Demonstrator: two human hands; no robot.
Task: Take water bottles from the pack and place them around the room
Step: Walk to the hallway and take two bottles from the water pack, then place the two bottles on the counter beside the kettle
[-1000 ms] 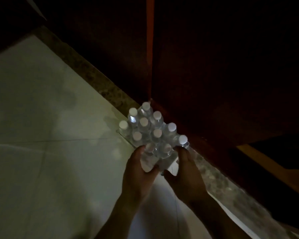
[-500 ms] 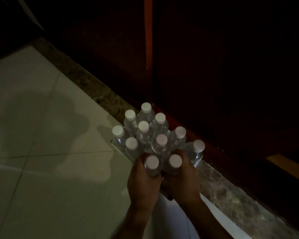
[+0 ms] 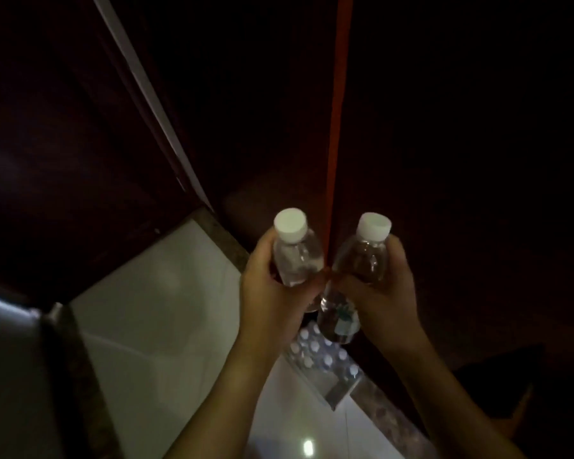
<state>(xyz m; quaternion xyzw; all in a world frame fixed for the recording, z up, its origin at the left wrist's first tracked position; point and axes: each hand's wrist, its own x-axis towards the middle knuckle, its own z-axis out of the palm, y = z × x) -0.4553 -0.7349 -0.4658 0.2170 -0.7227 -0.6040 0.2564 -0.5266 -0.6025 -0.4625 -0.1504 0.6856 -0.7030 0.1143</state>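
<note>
The room is dim. My left hand (image 3: 272,293) grips a clear water bottle (image 3: 295,256) with a white cap, held upright at chest height. Beside it, my right hand (image 3: 381,293) grips a second clear bottle (image 3: 365,260) with a white cap; its labelled lower end shows below my fingers. The two bottles are close together, almost touching. Far below, between my forearms, the opened pack (image 3: 322,359) of several white-capped bottles sits on the pale tiled floor against the dark wooden wall.
Dark wooden panels (image 3: 444,127) with an orange-red vertical strip (image 3: 337,127) fill the upper view. A speckled stone border (image 3: 226,240) runs along the base of the wall. Pale floor tiles (image 3: 153,309) lie at left. A grey surface (image 3: 7,376) stands at lower left.
Both hands were down at the pack on the floor, each closing on a bottle. They have since lifted the two bottles up and away from the pack, and my view has risen with them.
</note>
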